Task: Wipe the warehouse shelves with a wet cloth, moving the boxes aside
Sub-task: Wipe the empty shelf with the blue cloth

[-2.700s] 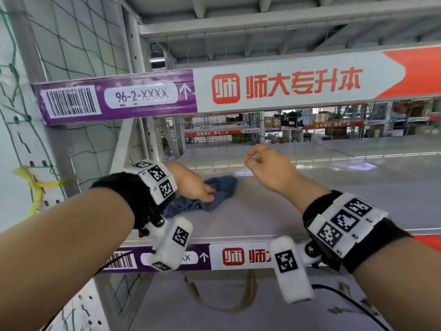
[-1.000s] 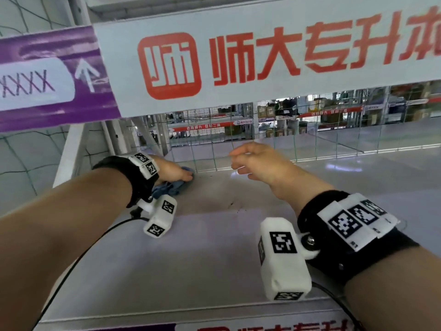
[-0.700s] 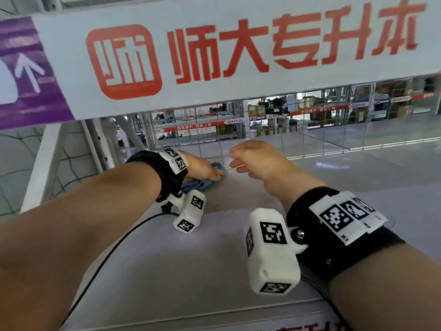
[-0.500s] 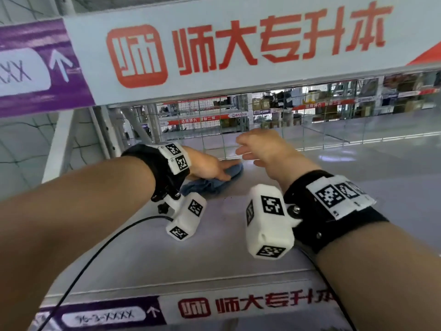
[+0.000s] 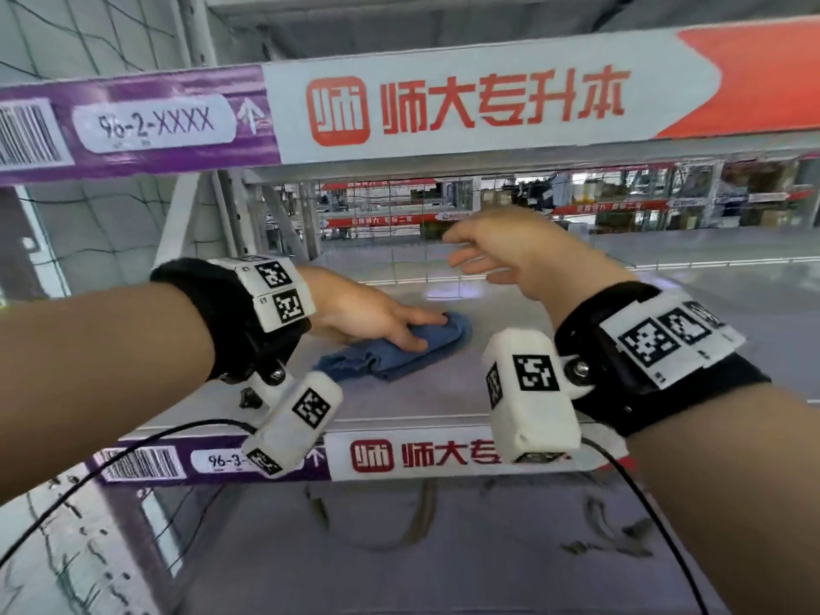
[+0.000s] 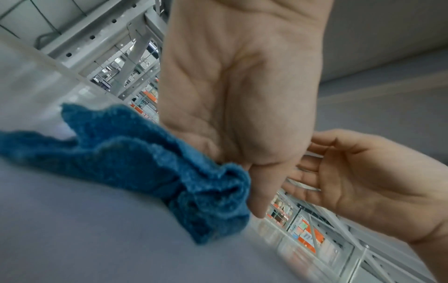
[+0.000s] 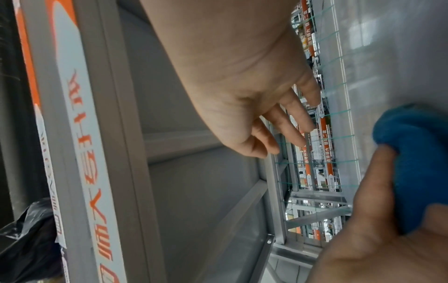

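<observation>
A crumpled blue cloth [image 5: 399,355] lies on the grey shelf [image 5: 399,403] of the middle level. My left hand [image 5: 377,319] lies on top of it, fingers stretched over the cloth and pressing it down. The left wrist view shows the cloth [image 6: 145,162] bunched under my palm, with the thumb beside it. My right hand [image 5: 510,255] hovers above the shelf to the right of the cloth, fingers spread and loose, holding nothing. In the right wrist view the right hand [image 7: 254,95] is in the air and the cloth [image 7: 417,153] is at the right edge.
A labelled beam [image 5: 443,108] of the upper shelf runs just above the hands. A wire mesh [image 5: 377,224] closes the back of the shelf. A lower shelf [image 5: 399,548] lies below the front beam [image 5: 421,454]. Netting covers the left side [image 5: 88,224].
My left hand has slid the cloth right and towards the front of the shelf. My right hand has stayed above the shelf and opened its fingers wider. The head view has pulled back.
</observation>
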